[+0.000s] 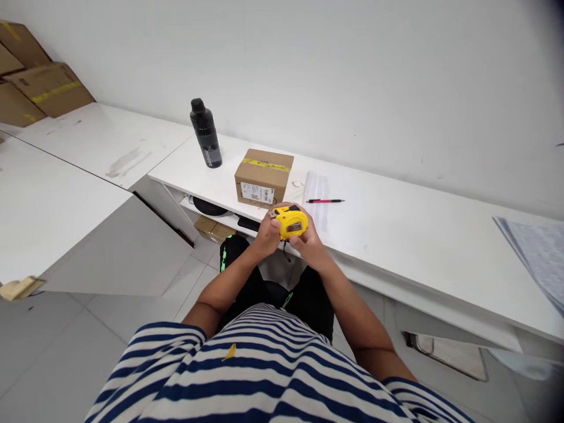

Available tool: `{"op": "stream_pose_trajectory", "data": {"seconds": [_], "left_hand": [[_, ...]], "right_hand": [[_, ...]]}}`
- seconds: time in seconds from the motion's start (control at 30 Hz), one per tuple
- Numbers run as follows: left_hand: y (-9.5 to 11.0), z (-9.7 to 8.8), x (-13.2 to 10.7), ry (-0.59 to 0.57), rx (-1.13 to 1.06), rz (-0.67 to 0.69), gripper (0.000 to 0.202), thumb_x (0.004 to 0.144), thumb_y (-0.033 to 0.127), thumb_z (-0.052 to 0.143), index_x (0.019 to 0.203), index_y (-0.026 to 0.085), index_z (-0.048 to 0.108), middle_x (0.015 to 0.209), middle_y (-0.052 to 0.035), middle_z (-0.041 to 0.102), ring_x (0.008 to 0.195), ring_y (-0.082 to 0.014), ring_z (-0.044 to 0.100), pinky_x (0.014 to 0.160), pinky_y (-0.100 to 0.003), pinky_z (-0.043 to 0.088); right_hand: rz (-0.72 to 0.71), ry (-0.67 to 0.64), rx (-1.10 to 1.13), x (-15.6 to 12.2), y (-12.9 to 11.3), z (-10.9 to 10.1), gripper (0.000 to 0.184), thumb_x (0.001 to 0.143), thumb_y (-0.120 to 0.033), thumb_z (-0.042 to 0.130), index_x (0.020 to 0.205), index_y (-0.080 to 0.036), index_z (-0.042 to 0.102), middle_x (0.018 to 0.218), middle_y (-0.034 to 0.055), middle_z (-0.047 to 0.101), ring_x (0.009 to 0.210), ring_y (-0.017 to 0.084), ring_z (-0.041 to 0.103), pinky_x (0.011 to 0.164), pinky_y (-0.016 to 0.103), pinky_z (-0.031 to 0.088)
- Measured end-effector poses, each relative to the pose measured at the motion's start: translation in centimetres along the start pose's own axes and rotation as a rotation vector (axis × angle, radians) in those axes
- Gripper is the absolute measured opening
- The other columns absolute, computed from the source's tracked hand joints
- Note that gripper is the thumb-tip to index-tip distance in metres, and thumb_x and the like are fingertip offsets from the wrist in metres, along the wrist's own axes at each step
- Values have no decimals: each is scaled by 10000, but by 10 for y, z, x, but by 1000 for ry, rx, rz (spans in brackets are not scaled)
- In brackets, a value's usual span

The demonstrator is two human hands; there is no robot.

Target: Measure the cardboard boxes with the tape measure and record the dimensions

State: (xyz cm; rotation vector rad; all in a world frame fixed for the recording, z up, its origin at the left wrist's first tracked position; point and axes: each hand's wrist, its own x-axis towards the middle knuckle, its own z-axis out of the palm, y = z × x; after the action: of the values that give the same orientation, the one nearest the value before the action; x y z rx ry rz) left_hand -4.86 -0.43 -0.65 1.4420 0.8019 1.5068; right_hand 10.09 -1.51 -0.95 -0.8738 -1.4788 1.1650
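Note:
A yellow tape measure (291, 223) with black trim is held in front of me, just off the table's front edge. My left hand (267, 236) closes on its left end, where the metal hook shows, with the thumb near it. My right hand (309, 241) wraps its right side, thumb on the lower edge by the belt clip. No drawn-out blade can be seen. Just beyond the hands sits a small cardboard box (264, 176), sealed with yellow tape and bearing a white label. To its right a red and black pen (325, 201) lies across a sheet of paper (318, 183).
A black bottle (206, 135) stands on the white table (396, 223) left of the box, near the wall. Stacked papers (535, 252) lie at the right end. Cardboard boxes (48, 88) are piled at the far left. Under the tabletop runs a shelf with dark items.

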Motion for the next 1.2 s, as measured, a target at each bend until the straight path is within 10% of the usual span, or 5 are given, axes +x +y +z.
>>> {"op": "stream_pose_trajectory", "data": {"seconds": [0.13, 0.37, 0.6, 0.83, 1.2], "left_hand": [[33, -42, 9, -69, 209, -112, 813, 902, 821, 252, 1242, 196, 644, 1287, -135, 682, 1328, -278, 566, 1149, -414, 445], [61, -122, 42, -329, 155, -477, 482, 812, 669, 666, 843, 188, 654, 836, -56, 711, 780, -176, 661, 756, -332, 543], [65, -161, 121, -89, 347, -367, 456, 870, 611, 615, 681, 208, 517, 647, -7, 560, 622, -126, 536, 668, -306, 475], [17, -170, 191, -213, 598, -555, 512, 810, 687, 620, 715, 186, 571, 729, -77, 653, 647, -181, 598, 615, -323, 445], [19, -161, 178, -307, 551, -440, 426, 924, 551, 550, 692, 198, 494, 660, -28, 533, 574, -128, 508, 609, -303, 432]], "right_hand": [[-215, 160, -339, 26, -14, 29, 738, 855, -643, 660, 1451, -281, 420, 1406, 126, 553, 1233, 279, 598, 1031, 461, 526], [-644, -297, -900, 84, -30, 9, 464, 966, -340, 565, 1426, -346, 509, 1176, 92, 699, 1015, 267, 686, 801, 420, 598], [-382, -63, -859, 125, -41, -45, 644, 876, -487, 696, 1464, -337, 481, 1379, 106, 619, 1163, 307, 647, 828, 435, 619], [-70, 5, -770, 164, -22, -95, 678, 797, -507, 742, 1411, -302, 543, 1380, 89, 624, 1063, 270, 666, 925, 481, 571], [-212, 105, -960, 155, -29, -87, 687, 814, -507, 710, 1430, -277, 510, 1456, 113, 586, 1172, 314, 629, 987, 515, 514]]}}
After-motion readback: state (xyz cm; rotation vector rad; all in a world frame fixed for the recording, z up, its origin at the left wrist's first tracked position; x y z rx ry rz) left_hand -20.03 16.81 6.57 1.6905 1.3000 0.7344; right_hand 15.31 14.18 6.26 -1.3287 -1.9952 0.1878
